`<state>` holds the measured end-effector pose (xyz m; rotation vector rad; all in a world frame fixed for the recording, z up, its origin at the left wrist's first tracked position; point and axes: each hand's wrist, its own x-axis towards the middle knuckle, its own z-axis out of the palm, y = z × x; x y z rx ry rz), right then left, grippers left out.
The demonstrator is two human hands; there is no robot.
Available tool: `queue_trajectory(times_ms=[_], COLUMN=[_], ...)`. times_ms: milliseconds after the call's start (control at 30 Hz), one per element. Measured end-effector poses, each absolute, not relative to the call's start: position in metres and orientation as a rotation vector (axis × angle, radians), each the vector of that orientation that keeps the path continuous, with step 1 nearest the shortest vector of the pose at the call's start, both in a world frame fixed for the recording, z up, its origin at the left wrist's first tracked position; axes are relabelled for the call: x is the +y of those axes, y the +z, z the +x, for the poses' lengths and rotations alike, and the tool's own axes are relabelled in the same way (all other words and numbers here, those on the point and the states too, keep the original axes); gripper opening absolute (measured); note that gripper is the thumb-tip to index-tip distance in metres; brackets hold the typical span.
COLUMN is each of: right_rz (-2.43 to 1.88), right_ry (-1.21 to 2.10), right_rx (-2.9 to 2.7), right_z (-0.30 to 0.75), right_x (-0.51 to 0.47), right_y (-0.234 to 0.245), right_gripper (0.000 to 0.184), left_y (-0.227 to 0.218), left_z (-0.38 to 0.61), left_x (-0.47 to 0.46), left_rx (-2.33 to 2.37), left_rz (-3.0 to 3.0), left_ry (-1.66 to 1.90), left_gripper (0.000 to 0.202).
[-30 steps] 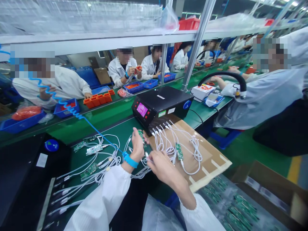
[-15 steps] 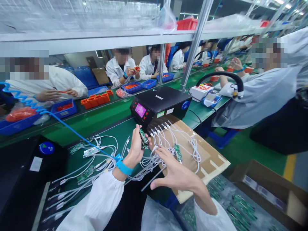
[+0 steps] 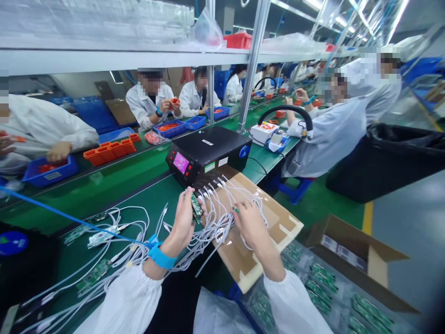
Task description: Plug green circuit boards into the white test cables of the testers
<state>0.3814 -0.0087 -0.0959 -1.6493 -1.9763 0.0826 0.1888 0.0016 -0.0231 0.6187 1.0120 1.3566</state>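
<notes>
My left hand [image 3: 185, 214], with a blue wrist strap [image 3: 162, 254] at its wrist, is closed around green circuit boards [image 3: 196, 208] held upright. Over the cardboard sheet [image 3: 278, 236], my right hand [image 3: 249, 220] has its fingers closed on another green circuit board [image 3: 236, 209], of which only a small end shows. White cables [image 3: 212, 232] lie bunched between my two hands. They run up to the front of a black tester box [image 3: 208, 150] with a lit pink screen [image 3: 181, 162].
More circuit boards [image 3: 93, 274] lie among cables on the left of the green bench. A bag of boards [image 3: 321, 283] and an open carton [image 3: 358, 260] sit low at right. Co-workers in white coats work across the line and at right. An orange tray [image 3: 109, 152] stands on the far side.
My right hand has gone from spread open to closed on the board that lay on the cardboard. The view has turned right. My left hand still holds its boards.
</notes>
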Motion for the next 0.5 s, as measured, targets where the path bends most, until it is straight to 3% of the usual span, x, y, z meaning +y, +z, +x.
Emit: queue_trajectory(times_ms=[233,500], right_rz=[-1.619,-1.153], right_ry=[0.484,1.136], right_rx=[-1.851,-1.404], right_z=[0.411,0.418], right_x=[-0.002,-0.007], right_y=[-0.095,-0.07], right_gripper=[0.028,0.051], left_y=[-0.053,-0.054], left_z=[0.231,0.264], left_x=[0.006,0.004], left_rx=[1.048,1.108], left_rz=[0.899,1.454], left_ry=[0.994,0.93], left_gripper=[0.049,0.039])
